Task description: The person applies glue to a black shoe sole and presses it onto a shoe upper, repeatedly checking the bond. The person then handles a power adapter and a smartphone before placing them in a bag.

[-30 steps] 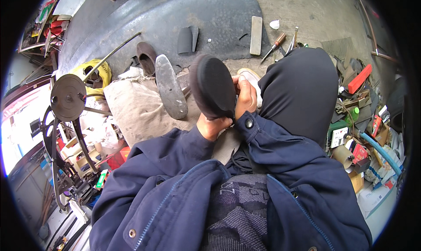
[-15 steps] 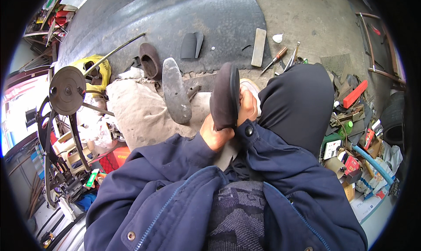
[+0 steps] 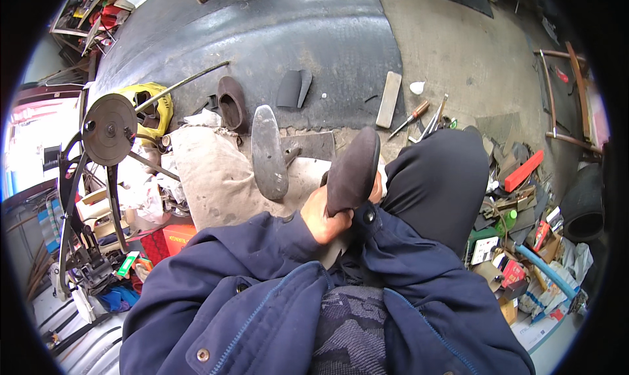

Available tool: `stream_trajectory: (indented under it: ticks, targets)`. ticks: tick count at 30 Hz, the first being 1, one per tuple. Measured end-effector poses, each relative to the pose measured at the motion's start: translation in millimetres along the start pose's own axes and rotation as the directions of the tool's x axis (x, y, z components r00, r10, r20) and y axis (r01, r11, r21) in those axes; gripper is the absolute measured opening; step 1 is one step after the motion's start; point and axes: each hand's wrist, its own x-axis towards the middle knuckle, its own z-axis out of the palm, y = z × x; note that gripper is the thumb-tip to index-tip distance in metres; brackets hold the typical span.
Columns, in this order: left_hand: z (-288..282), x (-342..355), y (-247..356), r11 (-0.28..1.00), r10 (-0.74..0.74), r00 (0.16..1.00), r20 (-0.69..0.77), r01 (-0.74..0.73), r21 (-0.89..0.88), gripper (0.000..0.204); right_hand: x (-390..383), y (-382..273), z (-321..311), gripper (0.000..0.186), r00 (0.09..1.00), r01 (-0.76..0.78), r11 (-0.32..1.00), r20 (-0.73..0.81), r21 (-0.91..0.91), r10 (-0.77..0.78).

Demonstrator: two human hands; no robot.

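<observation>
Over my lap I hold a dark brown slip-on shoe (image 3: 352, 173), tilted with its toe pointing up and away from me. My left hand (image 3: 324, 219) is closed around its near end. Most of my right hand (image 3: 377, 188) is hidden behind the shoe; the part that shows is closed against its right side. A grey metal shoe anvil (image 3: 268, 155) stands upright just left of the shoe, in front of a beige cloth (image 3: 206, 168) over my left leg. The matching shoe (image 3: 230, 103) sits on the floor beyond, opening upward.
Ahead lie dark sole pieces (image 3: 293, 89), a whetstone-like block (image 3: 389, 99), a screwdriver (image 3: 409, 119) and a white scrap (image 3: 417, 87). A metal wheel machine (image 3: 109, 129) and yellow helmet (image 3: 154, 109) stand left. Right are a red bar (image 3: 524, 171), a blue tube (image 3: 547, 272) and scraps.
The shoe has turned so its toe leans right and its upper shows more. My right hand, plainer before beside a pale thing, is now mostly behind the shoe. The whole view has shifted slightly.
</observation>
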Motion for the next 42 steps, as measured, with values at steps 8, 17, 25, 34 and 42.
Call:
stream_trajectory:
  ticks: [8, 17, 25, 34, 42]
  targets:
    - [-0.7, 4.0, 8.1, 0.998, -0.014, 1.0, 0.011, 0.014, -0.064, 0.023, 6.3, -5.5, -12.5, 0.03, 0.968, -0.25, 0.947, 0.07, 0.204, 0.241]
    - [0.6, 3.4, 12.3, 0.998, 0.07, 0.997, 0.031, -0.07, -0.006, 0.024, 13.4, -1.6, -51.3, 0.031, 0.796, -0.599, 0.611, 0.308, 0.517, 0.521]
    - [-1.3, 6.4, 14.6, 0.997, 0.056, 0.997, 0.057, -0.053, -0.065, 0.033, 19.0, 0.0, -60.0, 0.032, 0.741, -0.665, 0.512, 0.398, 0.543, 0.54]
    - [0.8, 4.2, 13.7, 0.994, 0.084, 0.994, 0.07, -0.079, -0.072, 0.047, 17.8, 1.9, -73.5, 0.033, 0.698, -0.711, 0.451, 0.466, 0.539, 0.544]
    - [-0.4, 6.8, 20.4, 1.0, 0.018, 0.999, 0.047, -0.017, -0.014, 0.043, 18.2, -1.2, -64.0, 0.034, 0.671, -0.735, 0.365, 0.535, 0.572, 0.513]
